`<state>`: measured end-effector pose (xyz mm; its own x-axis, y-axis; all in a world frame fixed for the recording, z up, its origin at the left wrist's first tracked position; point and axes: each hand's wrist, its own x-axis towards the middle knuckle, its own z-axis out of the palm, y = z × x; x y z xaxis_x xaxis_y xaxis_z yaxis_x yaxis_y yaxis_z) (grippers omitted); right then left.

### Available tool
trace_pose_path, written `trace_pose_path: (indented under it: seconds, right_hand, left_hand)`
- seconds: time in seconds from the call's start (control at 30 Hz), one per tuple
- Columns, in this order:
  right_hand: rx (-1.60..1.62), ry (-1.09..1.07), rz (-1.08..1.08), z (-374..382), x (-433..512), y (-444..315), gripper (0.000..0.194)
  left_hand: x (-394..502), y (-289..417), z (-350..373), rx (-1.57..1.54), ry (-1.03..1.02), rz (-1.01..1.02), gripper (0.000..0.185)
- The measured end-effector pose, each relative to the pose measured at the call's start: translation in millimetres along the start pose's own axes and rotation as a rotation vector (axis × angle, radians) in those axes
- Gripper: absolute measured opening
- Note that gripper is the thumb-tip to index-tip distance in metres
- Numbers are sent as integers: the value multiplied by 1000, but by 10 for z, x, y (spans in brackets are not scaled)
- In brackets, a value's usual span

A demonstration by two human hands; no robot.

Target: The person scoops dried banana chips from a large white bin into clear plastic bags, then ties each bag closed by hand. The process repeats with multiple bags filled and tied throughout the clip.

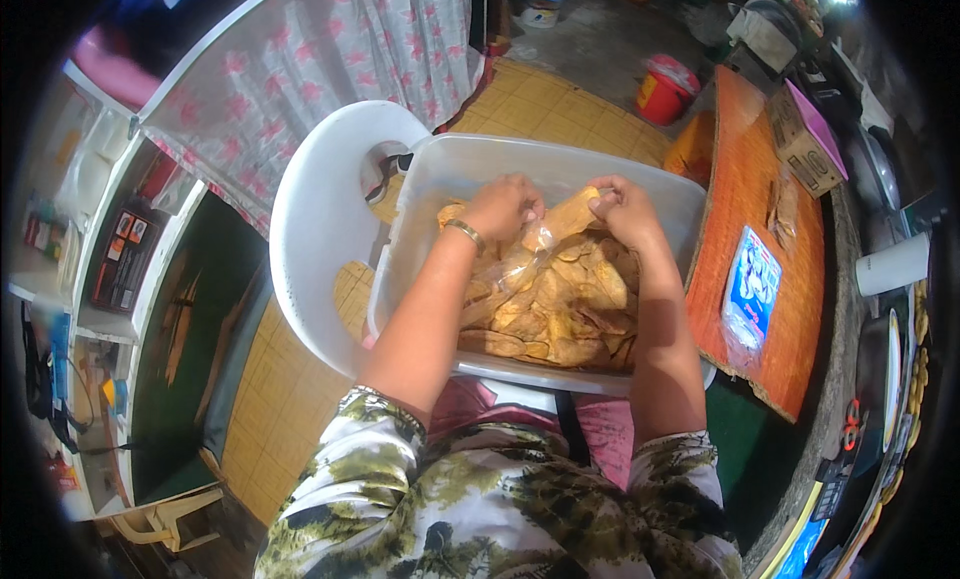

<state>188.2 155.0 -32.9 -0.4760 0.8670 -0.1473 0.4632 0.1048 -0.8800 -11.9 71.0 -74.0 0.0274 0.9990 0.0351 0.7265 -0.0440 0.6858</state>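
Observation:
A translucent plastic tub [541,150] stands before me, holding a heap of flat, golden-brown fried chips [577,286]. Over the heap, my left hand [504,206] grips a narrow clear plastic bag [525,267]. Long yellow chips [568,217] are at the bag's upper part. My right hand [627,210] pinches their upper right end between thumb and fingers. Whether these chips sit fully inside the bag cannot be told, as its film is see-through and shiny.
A white plastic chair [319,204] surrounds the tub's left side. To the right, an orange-brown board [739,174] bears a blue printed plastic pack [752,286], a filled slim bag [784,211] and a cardboard box [806,140]. Red-handled scissors [851,425] lie farther right. A red bucket [666,91] stands beyond.

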Motion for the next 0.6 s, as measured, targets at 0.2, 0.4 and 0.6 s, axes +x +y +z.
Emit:
trace_pose_path:
  seconds: [0.2,0.4,0.6]
  right_hand:
    - [125,-56,-14,-39,-33,-67,26]
    - [192,-105,-19,-41,-39,-71,25]
    - [239,-230,-78,-38,-95,-129,25]
  left_hand:
    - [-15,32,-120,-188,52,57,6]
    - [-70,142,-351,-245,69,22,7]
    - [-87,205,-338,-274,80,77,7]
